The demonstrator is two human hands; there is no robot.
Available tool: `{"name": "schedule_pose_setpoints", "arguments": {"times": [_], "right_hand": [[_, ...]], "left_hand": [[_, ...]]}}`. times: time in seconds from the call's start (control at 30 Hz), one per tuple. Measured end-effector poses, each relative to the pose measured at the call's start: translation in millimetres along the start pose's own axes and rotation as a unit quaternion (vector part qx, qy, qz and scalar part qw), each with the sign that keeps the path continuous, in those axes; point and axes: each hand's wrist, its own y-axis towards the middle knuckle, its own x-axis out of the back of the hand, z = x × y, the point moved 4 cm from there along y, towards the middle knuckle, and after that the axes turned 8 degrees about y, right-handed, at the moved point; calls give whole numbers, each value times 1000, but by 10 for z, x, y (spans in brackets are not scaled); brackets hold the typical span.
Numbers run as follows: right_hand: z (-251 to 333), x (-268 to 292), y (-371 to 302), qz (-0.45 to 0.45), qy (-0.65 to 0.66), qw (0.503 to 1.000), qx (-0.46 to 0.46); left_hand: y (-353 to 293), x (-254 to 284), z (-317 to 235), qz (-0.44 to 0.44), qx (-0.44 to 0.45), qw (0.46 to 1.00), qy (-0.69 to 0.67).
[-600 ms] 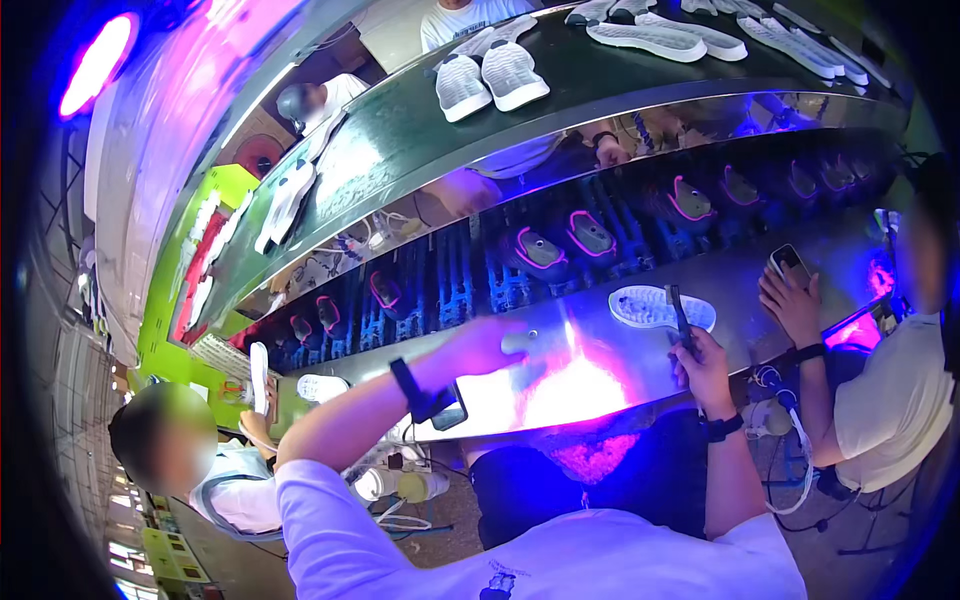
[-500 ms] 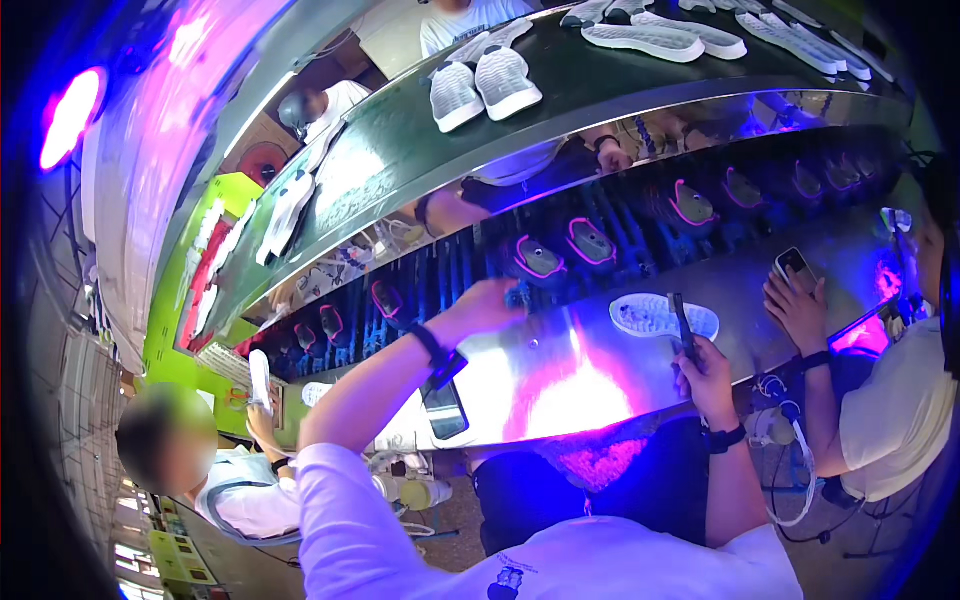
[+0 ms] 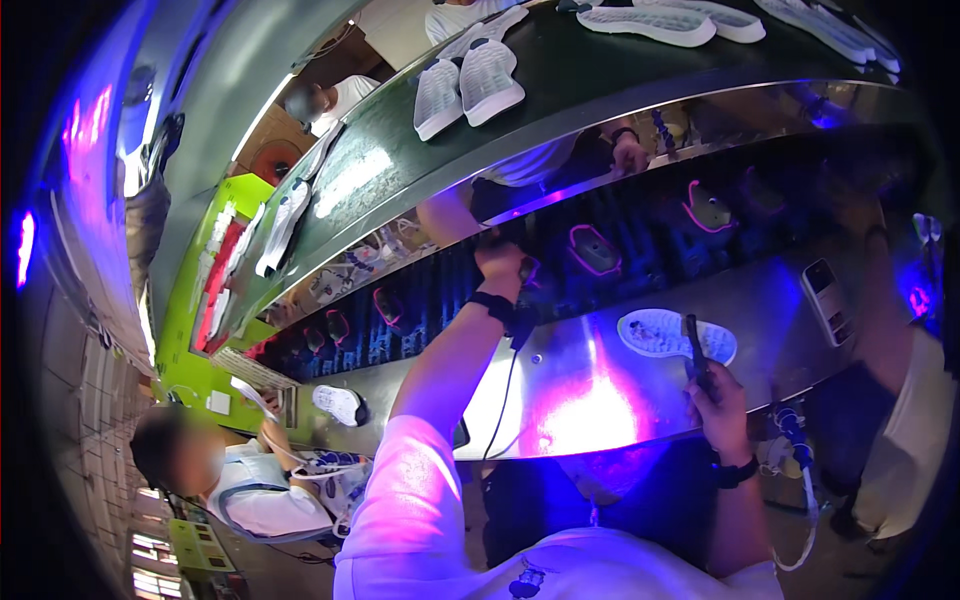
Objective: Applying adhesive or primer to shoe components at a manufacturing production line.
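My left hand (image 3: 503, 262) reaches over the dark conveyor belt, beside a dark oval piece with a pink rim (image 3: 531, 271). Its fingers are dim and blurred, so whether they hold anything is unclear. A slim dark stick-like tool (image 3: 694, 350) stands upright in my right hand (image 3: 720, 400), whose fingers are closed around its lower end. Behind the tool, a white shoe sole (image 3: 650, 332) lies on the metal table (image 3: 570, 365); the tool's upper end overlaps it in view, and contact cannot be told.
Other pink-rimmed pieces (image 3: 593, 250) sit along the belt. White soles (image 3: 490, 82) lie on the green shelf (image 3: 390, 150) beyond. A phone (image 3: 828, 300) lies at the right, near a co-worker's arm (image 3: 880, 310). Another person (image 3: 265, 480) works at the left. A thin cable (image 3: 508, 390) hangs from my left wrist.
My left hand has moved farther over the belt. The right-hand co-worker's hand has left the phone and stretches toward the belt. My view has shifted slightly; my right hand still grips the tool.
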Motion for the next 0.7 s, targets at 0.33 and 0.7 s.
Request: {"name": "schedule_pose_setpoints", "arguments": {"times": [0.33, 0.7], "right_hand": [[16, 31, 36, -14, -11, 1000, -4], [-55, 121, -73, -67, -38, 997, -6]], "left_hand": [[20, 645, 92, 107, -39, 973, 200], [-1386, -845, -1565, 145, 96, 976, 129]]}}
